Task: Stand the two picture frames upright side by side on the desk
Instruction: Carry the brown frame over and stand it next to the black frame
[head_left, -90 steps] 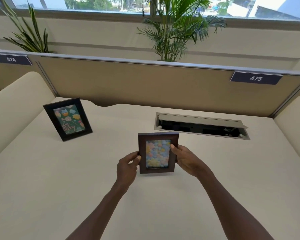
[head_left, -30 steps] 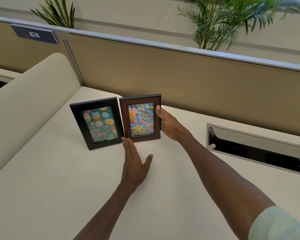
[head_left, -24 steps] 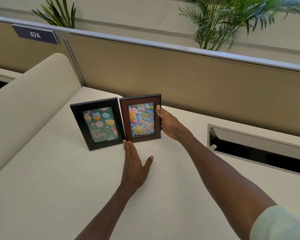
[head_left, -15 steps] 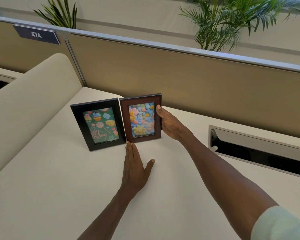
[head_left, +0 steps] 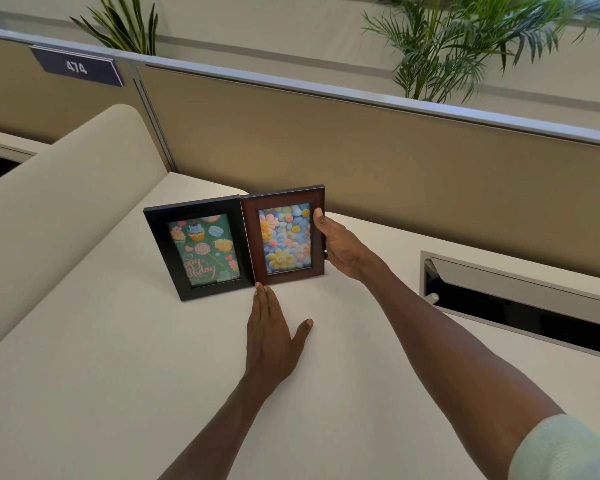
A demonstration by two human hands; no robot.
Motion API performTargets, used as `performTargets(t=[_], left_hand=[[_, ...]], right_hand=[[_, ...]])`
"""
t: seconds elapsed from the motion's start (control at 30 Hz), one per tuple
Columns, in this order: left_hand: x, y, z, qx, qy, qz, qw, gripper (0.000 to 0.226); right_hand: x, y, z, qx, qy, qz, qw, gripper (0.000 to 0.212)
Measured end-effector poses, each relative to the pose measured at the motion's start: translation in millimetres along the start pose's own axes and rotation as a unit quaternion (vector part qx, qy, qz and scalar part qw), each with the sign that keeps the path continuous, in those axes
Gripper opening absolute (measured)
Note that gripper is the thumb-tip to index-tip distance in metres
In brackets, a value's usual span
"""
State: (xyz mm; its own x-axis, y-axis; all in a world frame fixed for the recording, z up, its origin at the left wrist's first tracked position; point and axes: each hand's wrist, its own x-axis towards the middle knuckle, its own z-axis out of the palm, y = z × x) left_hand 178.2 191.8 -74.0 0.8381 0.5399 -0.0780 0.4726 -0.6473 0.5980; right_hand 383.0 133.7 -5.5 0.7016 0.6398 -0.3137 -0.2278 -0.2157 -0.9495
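Right hand grips the right edge of the brown frame, thumb on the front, other fingers hidden behind it. Left hand lies flat and open on the counter, holding nothing, fingertips at the brown frame's lower left corner. Black frame stands just left of that, edges touching. Its card reads partly "ppy ...thday", first letters cut off. Sign far left of both hands: "474".
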Motion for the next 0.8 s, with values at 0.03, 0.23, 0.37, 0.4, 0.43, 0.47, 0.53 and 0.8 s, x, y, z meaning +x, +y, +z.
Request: performTargets(t=[0.03,0.23,0.37,0.4,0.43,0.47,0.53,0.8], left_hand=[[0,0,0,-0.004,-0.001,0.0,1.0,0.103],[-2,1,-1,-0.018,0.007,0.004,1.0,0.103],[-1,3,-1,-0.03,0.003,-0.007,1.0,0.104],[-1,3,-1,-0.031,0.001,-0.008,0.999,0.104],[-1,3,-1,-0.033,0.0,-0.009,0.999,0.104],[-1,3,-1,-0.033,-0.001,-0.008,0.999,0.105],[-1,1,-1,-0.033,-0.001,-0.007,0.999,0.104],[0,0,0,-0.051,-0.007,-0.014,0.999,0.105]], right_hand=[[-1,0,0,0.0,0.0,0.0,1.0,0.071],[-2,2,3,0.019,0.003,0.007,1.0,0.058],[-3,3,5,0.016,0.0,0.009,1.0,0.055],[-3,3,6,0.016,0.001,0.01,1.0,0.055],[-3,3,7,0.016,0.003,0.01,1.0,0.055],[-4,2,7,0.014,0.005,0.012,1.0,0.055],[-4,2,8,0.01,0.005,0.015,1.0,0.056],[-14,-7,13,0.017,0.0,0.022,1.0,0.058]])
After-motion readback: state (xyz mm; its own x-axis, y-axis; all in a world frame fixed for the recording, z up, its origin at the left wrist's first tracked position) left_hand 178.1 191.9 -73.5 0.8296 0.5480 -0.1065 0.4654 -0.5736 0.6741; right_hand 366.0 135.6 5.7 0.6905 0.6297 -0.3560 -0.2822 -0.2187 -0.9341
